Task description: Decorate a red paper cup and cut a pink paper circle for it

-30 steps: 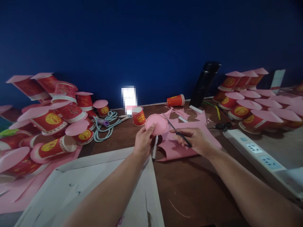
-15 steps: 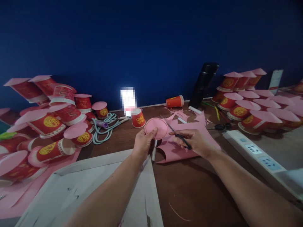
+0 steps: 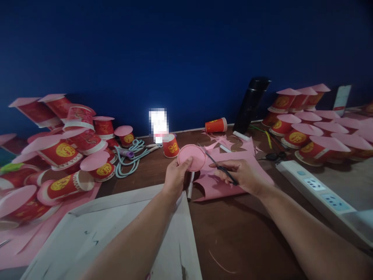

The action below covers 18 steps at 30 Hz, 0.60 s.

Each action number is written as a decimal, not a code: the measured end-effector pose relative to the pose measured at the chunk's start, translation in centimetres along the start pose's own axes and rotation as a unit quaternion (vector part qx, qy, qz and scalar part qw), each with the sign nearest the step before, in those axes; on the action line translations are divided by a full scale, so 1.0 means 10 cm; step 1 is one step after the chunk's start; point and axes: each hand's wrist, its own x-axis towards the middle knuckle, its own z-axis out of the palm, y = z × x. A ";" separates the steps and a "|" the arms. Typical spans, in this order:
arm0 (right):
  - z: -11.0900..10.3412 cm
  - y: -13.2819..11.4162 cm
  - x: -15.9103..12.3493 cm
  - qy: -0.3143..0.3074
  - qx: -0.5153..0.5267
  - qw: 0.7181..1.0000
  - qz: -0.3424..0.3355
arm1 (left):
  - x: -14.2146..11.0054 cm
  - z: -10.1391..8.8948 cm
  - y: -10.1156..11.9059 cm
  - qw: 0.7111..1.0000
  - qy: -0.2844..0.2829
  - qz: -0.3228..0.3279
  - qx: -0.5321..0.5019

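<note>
Between thumb and fingers, my left hand [image 3: 175, 175] pinches a pink paper disc [image 3: 196, 156] with a darker line around its rim. My right hand [image 3: 239, 175] grips a pair of dark-handled scissors [image 3: 223, 170], whose blades point up and left at the disc's right edge. Whether the blades touch the paper I cannot tell. Beneath the scissors lies a pink paper sheet [image 3: 233, 183] with round pieces cut from its edges. Just behind the disc an upside-down red paper cup [image 3: 170, 147] stands on the brown table [image 3: 239, 241].
Red cups topped with pink discs crowd the left [image 3: 64, 151] and right [image 3: 313, 149]. A black bottle [image 3: 251, 105] leans at the wall. A power strip [image 3: 313, 186] lies right, a white board [image 3: 116, 229] front left. Pale blue cord [image 3: 120, 168], a lit screen [image 3: 158, 122] and stacked cups [image 3: 216, 125] are behind.
The view has shifted very slightly, moving most things a little to the right. Both hands keep nearly the same pose, with the disc and scissors still held.
</note>
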 end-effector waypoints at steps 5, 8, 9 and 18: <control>-0.01 0.01 0.00 0.007 -0.019 1.000 0.000 | 0.00 0.00 -0.01 1.000 -0.009 0.005 0.000; -0.01 0.01 0.00 0.005 -0.021 1.000 0.000 | 0.01 0.00 -0.01 1.000 -0.008 0.003 -0.002; -0.01 0.00 0.00 0.004 -0.022 1.000 0.000 | 0.01 0.00 0.00 1.000 -0.007 0.001 -0.003; -0.02 0.06 0.02 0.002 -0.031 0.999 -0.014 | 0.01 0.02 0.01 1.000 0.006 0.006 -0.015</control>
